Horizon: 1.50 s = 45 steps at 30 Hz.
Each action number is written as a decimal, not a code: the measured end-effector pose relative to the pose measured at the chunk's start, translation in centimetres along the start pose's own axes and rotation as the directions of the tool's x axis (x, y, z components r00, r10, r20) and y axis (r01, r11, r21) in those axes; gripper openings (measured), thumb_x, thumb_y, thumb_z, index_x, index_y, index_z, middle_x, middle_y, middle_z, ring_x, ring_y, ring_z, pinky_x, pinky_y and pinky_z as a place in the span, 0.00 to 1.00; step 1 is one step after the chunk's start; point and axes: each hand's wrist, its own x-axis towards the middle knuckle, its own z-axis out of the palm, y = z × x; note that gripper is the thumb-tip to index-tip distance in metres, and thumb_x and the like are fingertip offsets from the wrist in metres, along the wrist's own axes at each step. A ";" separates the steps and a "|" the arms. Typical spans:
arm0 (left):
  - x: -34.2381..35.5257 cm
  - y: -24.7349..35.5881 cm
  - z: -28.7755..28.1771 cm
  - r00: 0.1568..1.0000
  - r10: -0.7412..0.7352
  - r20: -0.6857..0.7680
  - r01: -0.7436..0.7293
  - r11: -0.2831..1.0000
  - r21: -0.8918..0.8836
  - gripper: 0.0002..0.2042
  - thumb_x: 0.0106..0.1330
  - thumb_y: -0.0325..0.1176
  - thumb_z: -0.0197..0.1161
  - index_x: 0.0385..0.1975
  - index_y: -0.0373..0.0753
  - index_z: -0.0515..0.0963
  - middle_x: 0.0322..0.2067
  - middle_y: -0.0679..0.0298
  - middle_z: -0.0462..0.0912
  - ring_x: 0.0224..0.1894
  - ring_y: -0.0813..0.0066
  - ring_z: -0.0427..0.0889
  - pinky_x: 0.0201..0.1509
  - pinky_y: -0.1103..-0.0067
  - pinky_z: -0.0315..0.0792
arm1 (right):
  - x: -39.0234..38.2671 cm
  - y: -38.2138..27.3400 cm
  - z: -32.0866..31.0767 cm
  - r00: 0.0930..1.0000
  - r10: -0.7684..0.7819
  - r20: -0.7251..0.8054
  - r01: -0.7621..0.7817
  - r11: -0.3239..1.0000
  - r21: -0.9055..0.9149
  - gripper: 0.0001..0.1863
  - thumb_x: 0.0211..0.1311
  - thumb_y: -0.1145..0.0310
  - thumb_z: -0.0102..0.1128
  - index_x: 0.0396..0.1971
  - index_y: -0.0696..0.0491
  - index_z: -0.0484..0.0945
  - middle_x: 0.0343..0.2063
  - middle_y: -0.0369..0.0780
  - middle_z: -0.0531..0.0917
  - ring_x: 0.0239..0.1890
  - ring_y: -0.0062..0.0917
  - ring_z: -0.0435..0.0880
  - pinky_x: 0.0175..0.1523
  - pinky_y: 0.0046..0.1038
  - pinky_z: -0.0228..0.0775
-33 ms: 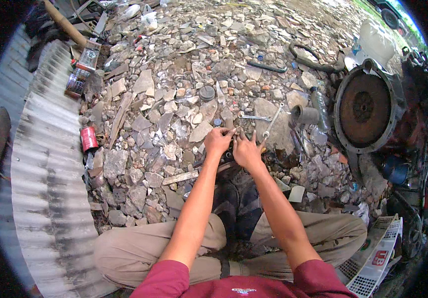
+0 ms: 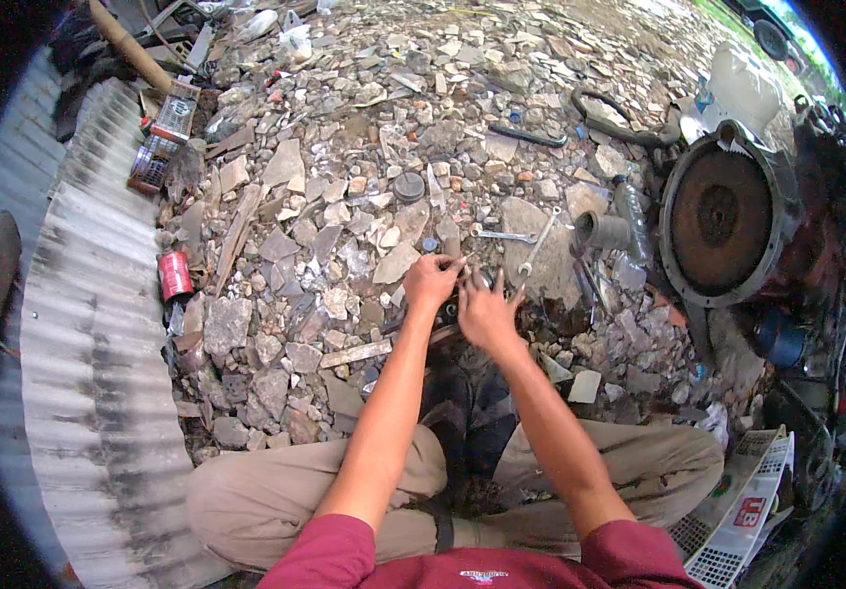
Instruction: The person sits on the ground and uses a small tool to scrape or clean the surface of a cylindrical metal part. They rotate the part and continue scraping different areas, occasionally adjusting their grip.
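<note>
My left hand [image 2: 431,282] is closed in a pinch, its fingertips on something small and pale that I cannot make out. Close against it on the right, my right hand [image 2: 488,312] has its thumb and forefinger bent toward the same spot, its outer fingers spread. What these fingers hold is mostly hidden. Under both hands, low in front of my shoes, lies a dark metal part [image 2: 450,312], largely covered by them. Just beyond the hands, a wrench [image 2: 503,234] lies crosswise on the rubble, and a longer wrench [image 2: 540,241] slants beside it on a flat stone.
A grey cup-shaped piece [image 2: 604,231] and a plastic bottle [image 2: 629,206] lie to the right, before a large round metal housing [image 2: 673,221]. Corrugated sheeting [image 2: 99,363] runs along the left, near a red can [image 2: 175,275]. A white basket [image 2: 742,510] stands by my right knee.
My right hand has shifted slightly down, its fingers a little more bent. My left hand stays nearly in place, still pinching.
</note>
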 end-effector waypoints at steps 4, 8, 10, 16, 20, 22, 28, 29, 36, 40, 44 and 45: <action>0.0 -0.9 0.8 1.000 0.014 -0.004 -0.014 1.000 0.004 0.19 0.58 0.55 0.69 0.37 0.47 0.89 0.32 0.58 0.88 0.37 0.57 0.87 0.42 0.67 0.78 | -0.4 0.2 1.4 0.999 0.021 -0.047 -0.025 0.997 -0.074 0.26 0.73 0.58 0.40 0.66 0.50 0.69 0.71 0.42 0.63 0.72 0.59 0.53 0.67 0.76 0.30; 0.3 -0.9 1.2 0.999 0.037 -0.014 -0.037 0.999 0.001 0.19 0.57 0.56 0.69 0.36 0.47 0.89 0.31 0.59 0.88 0.36 0.58 0.88 0.41 0.67 0.78 | 1.1 1.2 -0.1 1.000 0.011 0.008 -0.010 0.999 -0.051 0.26 0.74 0.58 0.39 0.66 0.52 0.69 0.70 0.42 0.64 0.73 0.59 0.52 0.67 0.76 0.32; 0.2 -1.7 0.7 1.000 0.016 -0.022 -0.015 1.000 0.020 0.19 0.57 0.56 0.69 0.36 0.47 0.89 0.31 0.59 0.88 0.36 0.57 0.87 0.40 0.66 0.78 | -0.9 0.5 0.7 0.999 -0.042 -0.025 0.040 0.997 -0.067 0.26 0.73 0.58 0.39 0.66 0.51 0.68 0.69 0.43 0.66 0.73 0.58 0.53 0.67 0.76 0.33; 0.2 -0.6 0.9 0.997 0.071 -0.018 -0.071 0.997 -0.008 0.20 0.57 0.57 0.69 0.36 0.47 0.89 0.31 0.56 0.88 0.35 0.55 0.87 0.39 0.66 0.78 | 2.3 1.7 -0.3 0.998 0.046 0.046 -0.042 0.996 -0.080 0.26 0.73 0.57 0.41 0.66 0.51 0.68 0.71 0.41 0.64 0.72 0.59 0.53 0.68 0.76 0.29; -0.4 -0.9 0.7 0.999 0.015 -0.029 -0.013 0.998 0.065 0.20 0.57 0.57 0.69 0.37 0.47 0.89 0.31 0.57 0.88 0.35 0.57 0.87 0.40 0.67 0.78 | -1.1 1.5 1.1 0.998 -0.064 -0.012 0.064 0.998 0.020 0.26 0.74 0.57 0.41 0.67 0.51 0.68 0.71 0.41 0.64 0.73 0.58 0.52 0.67 0.77 0.31; 0.0 -1.1 0.4 1.000 0.006 -0.021 -0.006 1.000 0.013 0.20 0.57 0.57 0.69 0.37 0.47 0.88 0.31 0.58 0.88 0.36 0.57 0.87 0.40 0.67 0.78 | -0.8 1.6 0.9 0.996 -0.083 -0.031 0.083 0.996 -0.020 0.25 0.74 0.57 0.41 0.66 0.52 0.68 0.71 0.41 0.63 0.73 0.58 0.52 0.66 0.77 0.31; 0.4 -2.2 1.1 0.999 0.046 -0.028 -0.045 0.999 0.030 0.21 0.58 0.57 0.68 0.37 0.46 0.88 0.32 0.58 0.88 0.37 0.56 0.87 0.41 0.66 0.78 | -0.2 2.0 1.0 0.993 -0.093 -0.077 0.093 0.996 -0.009 0.23 0.74 0.57 0.39 0.62 0.48 0.73 0.71 0.39 0.64 0.74 0.56 0.51 0.66 0.78 0.30; 0.4 -2.2 1.1 0.999 0.038 -0.025 -0.036 0.998 0.042 0.21 0.57 0.58 0.69 0.37 0.46 0.88 0.32 0.57 0.88 0.37 0.56 0.87 0.41 0.65 0.78 | -1.6 2.2 1.4 0.993 -0.099 -0.069 0.100 0.995 0.016 0.23 0.75 0.57 0.39 0.62 0.47 0.73 0.71 0.39 0.64 0.74 0.56 0.50 0.66 0.77 0.29; 0.0 0.1 1.2 0.998 0.051 0.044 -0.051 0.999 0.001 0.21 0.57 0.59 0.69 0.35 0.46 0.89 0.31 0.58 0.88 0.37 0.57 0.87 0.42 0.67 0.78 | 1.7 4.7 0.4 1.000 0.019 -0.014 -0.018 0.999 0.031 0.24 0.75 0.52 0.40 0.65 0.41 0.73 0.72 0.39 0.62 0.75 0.55 0.46 0.70 0.70 0.23; 0.4 -2.0 0.7 0.999 0.011 0.050 -0.011 1.000 0.016 0.22 0.58 0.58 0.68 0.36 0.45 0.88 0.31 0.58 0.88 0.37 0.58 0.87 0.42 0.67 0.77 | -2.1 4.4 2.0 0.996 -0.013 -0.087 0.013 1.000 -0.001 0.24 0.74 0.52 0.43 0.67 0.36 0.69 0.74 0.45 0.55 0.76 0.54 0.42 0.69 0.71 0.24; -0.1 -1.1 0.9 0.998 0.055 0.007 -0.055 0.997 0.051 0.21 0.59 0.57 0.67 0.37 0.44 0.88 0.31 0.58 0.88 0.37 0.57 0.87 0.41 0.67 0.77 | -1.7 5.1 2.1 0.988 0.022 -0.156 -0.015 0.999 0.046 0.23 0.74 0.52 0.44 0.66 0.30 0.70 0.74 0.51 0.53 0.76 0.55 0.44 0.70 0.71 0.24; -0.3 -0.8 0.7 0.998 0.055 0.015 -0.055 0.997 0.051 0.21 0.59 0.57 0.67 0.37 0.44 0.88 0.31 0.58 0.88 0.37 0.56 0.87 0.41 0.67 0.77 | -0.1 4.7 1.7 0.989 0.049 -0.143 -0.042 0.998 0.047 0.22 0.74 0.51 0.44 0.65 0.31 0.71 0.74 0.51 0.53 0.75 0.56 0.44 0.69 0.72 0.25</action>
